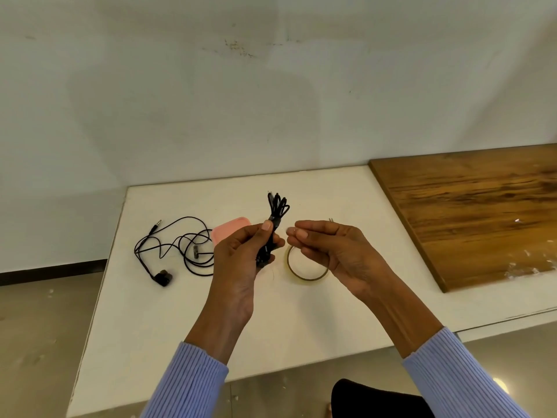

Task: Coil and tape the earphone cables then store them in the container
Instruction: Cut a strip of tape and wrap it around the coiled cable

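The left hand [241, 254] is raised above the white table [168, 321] and grips a folded bundle of black earphone cable [275, 218] upright between thumb and curled fingers, the looped ends of the bundle standing clear above the fist. The right hand [334, 251] is held just beside it at the same height, thumb and forefinger pressed together in a pinch; whatever they hold is too pale and small to identify with certainty, possibly a strip of clear tape. Directly below the right hand, a roll of clear tape [307, 267] lies flat on the table, partly hidden by the fingers. A pink container [226, 230] sits on the table behind the left hand, mostly covered by it. A second black earphone [177, 248] lies loose and uncoiled on the table to the left, its plug pointing toward the wall. A wooden board [470, 212] rests on the table's right side. Both forearms wear ribbed lilac sleeves [193, 384]
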`<state>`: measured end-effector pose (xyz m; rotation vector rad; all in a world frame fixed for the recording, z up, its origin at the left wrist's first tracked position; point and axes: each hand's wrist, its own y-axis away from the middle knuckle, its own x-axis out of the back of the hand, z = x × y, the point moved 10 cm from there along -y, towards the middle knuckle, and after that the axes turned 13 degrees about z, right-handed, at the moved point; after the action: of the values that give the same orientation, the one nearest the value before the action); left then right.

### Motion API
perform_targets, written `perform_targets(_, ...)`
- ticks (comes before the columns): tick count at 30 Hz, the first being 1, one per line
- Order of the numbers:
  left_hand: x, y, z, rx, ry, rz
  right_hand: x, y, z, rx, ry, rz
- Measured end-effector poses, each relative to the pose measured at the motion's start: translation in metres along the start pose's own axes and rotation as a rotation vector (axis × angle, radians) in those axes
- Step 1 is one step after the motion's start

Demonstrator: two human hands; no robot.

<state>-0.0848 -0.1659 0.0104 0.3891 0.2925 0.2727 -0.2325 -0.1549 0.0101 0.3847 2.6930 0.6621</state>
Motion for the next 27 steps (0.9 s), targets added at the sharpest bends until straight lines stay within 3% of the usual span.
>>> perform_targets(7,-0.002,-0.001,-0.010,0.155,0.051,-0.053,-0.010,0.002,0.010,-0.163,-0.167,-0.080)
perform_targets(13,-0.016,0.009,-0.014,0.215,0.045,-0.191,-0.017,0.002,0.008,0.044,0.057,-0.105)
perform_targets(22,-0.014,0.015,-0.012,0.218,-0.183,-0.386,-0.025,0.006,0.017,0.021,0.100,-0.259)
perform_targets(25,-0.007,0.012,-0.007,0.140,-0.285,-0.360,-0.024,0.007,0.016,0.072,0.157,-0.210)
perform_targets(27,0.000,0.005,0.003,-0.048,-0.439,-0.271,-0.020,0.004,0.016,0.095,0.209,-0.140)
